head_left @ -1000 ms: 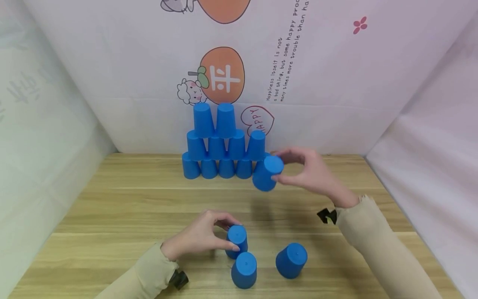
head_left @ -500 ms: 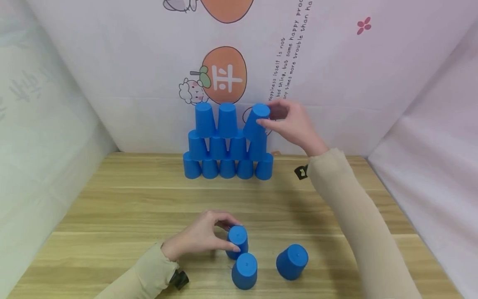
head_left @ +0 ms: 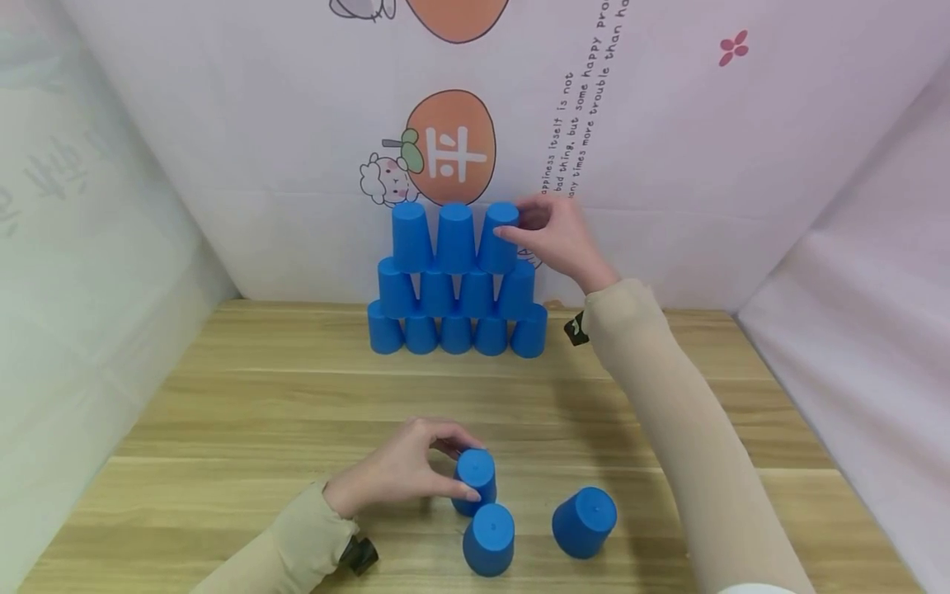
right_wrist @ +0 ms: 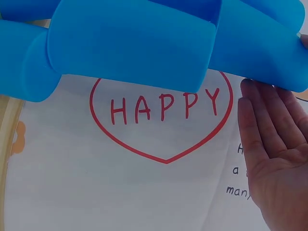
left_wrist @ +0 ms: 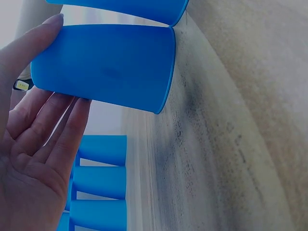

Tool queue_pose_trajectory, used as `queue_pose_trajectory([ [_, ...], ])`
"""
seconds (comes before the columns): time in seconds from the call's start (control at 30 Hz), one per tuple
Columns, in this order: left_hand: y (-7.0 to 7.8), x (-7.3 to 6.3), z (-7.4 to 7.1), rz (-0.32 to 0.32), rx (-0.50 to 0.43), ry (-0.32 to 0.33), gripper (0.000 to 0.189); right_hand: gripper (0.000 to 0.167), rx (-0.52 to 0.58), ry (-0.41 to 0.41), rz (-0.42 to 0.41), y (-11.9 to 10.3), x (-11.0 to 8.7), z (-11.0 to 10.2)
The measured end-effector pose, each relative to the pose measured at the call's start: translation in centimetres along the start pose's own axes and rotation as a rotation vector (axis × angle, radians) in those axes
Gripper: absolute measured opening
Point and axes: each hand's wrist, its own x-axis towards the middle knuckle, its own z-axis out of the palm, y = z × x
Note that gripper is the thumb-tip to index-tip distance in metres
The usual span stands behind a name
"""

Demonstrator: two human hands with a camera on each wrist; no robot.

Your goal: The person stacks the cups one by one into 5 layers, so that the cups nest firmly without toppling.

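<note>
Blue plastic cups stand upside down in a stacked wall (head_left: pixel 456 285) at the back of the table, three rows high. My right hand (head_left: pixel 558 239) pinches the rightmost cup of the top row (head_left: pixel 498 243), which sits over the second row. In the right wrist view, that cup (right_wrist: pixel 260 48) has my fingers along its side. Near the front, my left hand (head_left: pixel 404 470) holds another upside-down cup (head_left: pixel 475 487) between thumb and fingers. The left wrist view shows this cup (left_wrist: pixel 106 65) with its rim close to the table.
Two more upside-down cups stand at the front, a near cup (head_left: pixel 489 540) right by the left-hand one and a right cup (head_left: pixel 584 523) apart from it. A printed cloth (head_left: pixel 653 148) hangs behind the wooden table (head_left: pixel 297 396). White cloth flanks both sides.
My right hand has carried a cup up and back from in front of the stack and set it at the right end of the top row. My left hand has stayed still.
</note>
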Motion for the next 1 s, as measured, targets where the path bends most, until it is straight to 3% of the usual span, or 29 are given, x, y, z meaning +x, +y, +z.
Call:
queue_pose_trajectory([
  [0.33, 0.1, 0.1, 0.1, 0.002, -0.004, -0.002, 0.042, 0.068, -0.006, -0.011, 0.0, 0.4, -0.5, -0.3],
  [0.53, 0.1, 0.1, 0.1, -0.003, -0.003, -0.002, 0.041, 0.064, -0.01, -0.019, -0.027, 0.1, -2.3, -1.8],
  [0.7, 0.2, 0.1, 0.0, 0.0, 0.004, -0.002, 0.041, 0.061, -0.084, -0.055, -0.081, -0.3, -5.9, -3.5],
  [0.83, 0.2, 0.1, 0.0, 0.0, 0.001, -0.002, 0.042, 0.056, -0.134, -0.117, -0.173, 0.0, -10.0, -4.3],
  [1.0, 0.2, 0.1, 0.0, -0.003, 0.003, -0.003, 0.042, 0.056, -0.144, -0.226, -0.21, 1.1, -15.6, -4.3],
])
